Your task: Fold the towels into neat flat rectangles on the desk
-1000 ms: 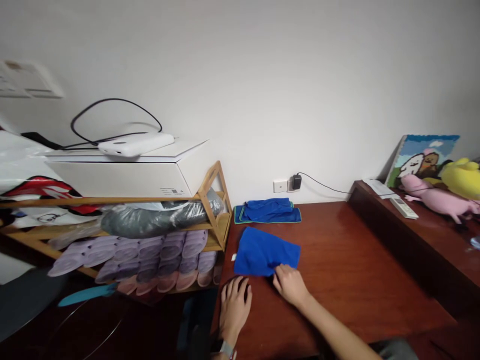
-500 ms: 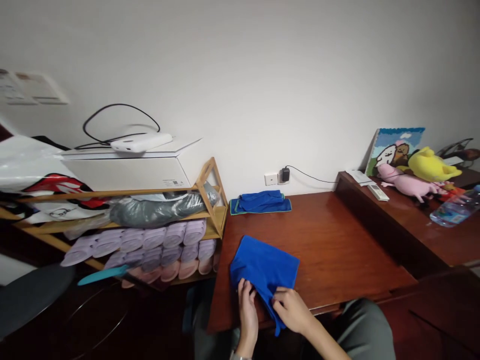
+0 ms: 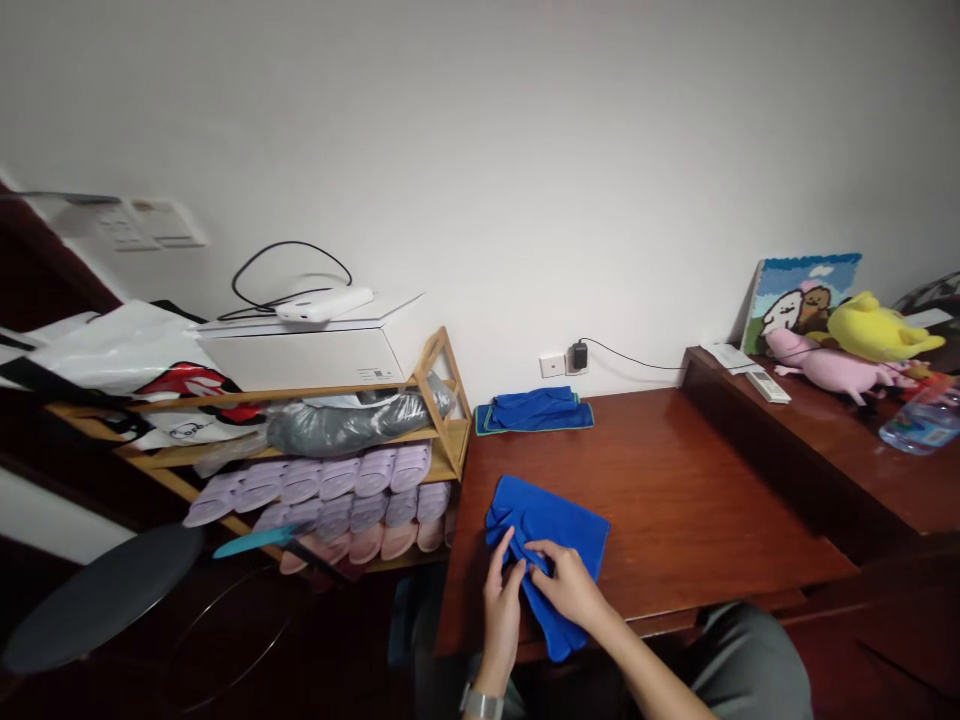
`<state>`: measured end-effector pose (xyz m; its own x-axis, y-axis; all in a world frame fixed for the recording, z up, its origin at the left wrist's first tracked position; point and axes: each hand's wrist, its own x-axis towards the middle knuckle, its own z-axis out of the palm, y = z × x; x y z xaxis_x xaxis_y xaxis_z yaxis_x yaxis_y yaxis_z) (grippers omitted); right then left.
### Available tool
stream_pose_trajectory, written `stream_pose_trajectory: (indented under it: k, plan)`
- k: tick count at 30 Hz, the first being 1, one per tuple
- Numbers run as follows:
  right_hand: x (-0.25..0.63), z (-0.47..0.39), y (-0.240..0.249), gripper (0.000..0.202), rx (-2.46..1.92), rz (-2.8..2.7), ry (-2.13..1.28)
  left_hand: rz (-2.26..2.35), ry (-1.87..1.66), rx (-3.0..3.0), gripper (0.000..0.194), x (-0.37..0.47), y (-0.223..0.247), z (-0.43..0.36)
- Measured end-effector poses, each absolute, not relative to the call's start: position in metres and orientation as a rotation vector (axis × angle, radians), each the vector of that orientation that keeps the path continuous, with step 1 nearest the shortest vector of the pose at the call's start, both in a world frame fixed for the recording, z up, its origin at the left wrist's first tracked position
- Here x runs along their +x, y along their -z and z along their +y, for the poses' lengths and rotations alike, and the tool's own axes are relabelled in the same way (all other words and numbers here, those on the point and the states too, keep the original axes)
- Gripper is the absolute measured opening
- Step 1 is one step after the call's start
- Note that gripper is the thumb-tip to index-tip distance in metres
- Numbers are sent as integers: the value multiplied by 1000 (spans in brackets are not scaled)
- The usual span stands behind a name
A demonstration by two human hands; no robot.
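Note:
A bright blue cloth (image 3: 570, 525) lies bunched and partly spread near the front left of the wooden table (image 3: 675, 480), its lower corner hanging by the table's front edge. My left hand (image 3: 502, 595) grips the cloth's left part, thumb and fingers gathering folds. From the right, my right hand (image 3: 566, 585) pinches the middle of the cloth, its fingertips close to those of my left. Some of the cloth under both hands is hidden. Against the wall at the back, folded blue cloths (image 3: 534, 410) with green edging lie stacked.
A wooden rack (image 3: 450, 450) with slippers (image 3: 322, 480) and a white box (image 3: 300, 360) stands left of the table. A round dark stool (image 3: 105, 595) is further left. On the raised right surface are plush toys (image 3: 832, 375), a remote (image 3: 769, 387) and a plastic bottle (image 3: 919, 425).
My right hand has moved up and left along the cloth, closer to my left hand. The cloth's middle is more bunched, and its lower corner looks wider. The view has shifted slightly.

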<state>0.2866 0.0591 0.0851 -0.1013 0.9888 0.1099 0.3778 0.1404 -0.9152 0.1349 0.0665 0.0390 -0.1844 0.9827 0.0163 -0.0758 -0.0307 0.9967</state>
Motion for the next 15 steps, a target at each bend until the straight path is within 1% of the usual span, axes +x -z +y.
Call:
stream_pose_trajectory:
  k: [1, 2, 5, 9, 13, 15]
  plan:
    - [287, 60, -85, 31, -1341, -1585, -973, 1278, -1397, 1097, 66, 131, -43, 68]
    - [288, 60, -84, 30, -1332, -1562, -979, 1278, -1390, 1122, 65, 129, -46, 69]
    - [289, 65, -88, 37, -1286, -1519, -916, 1243, -1351, 1188, 65, 128, -61, 72]
    - [294, 82, -104, 32, -1205, -1474, -810, 1159, -1301, 1199, 65, 140, -93, 84]
    - [331, 111, -143, 33, -1162, -1482, -698, 1044, -1350, 1151, 56, 136, -144, 112]
    - [369, 122, -172, 35, -1156, -1533, -608, 992, -1415, 1097, 62, 119, -173, 128]
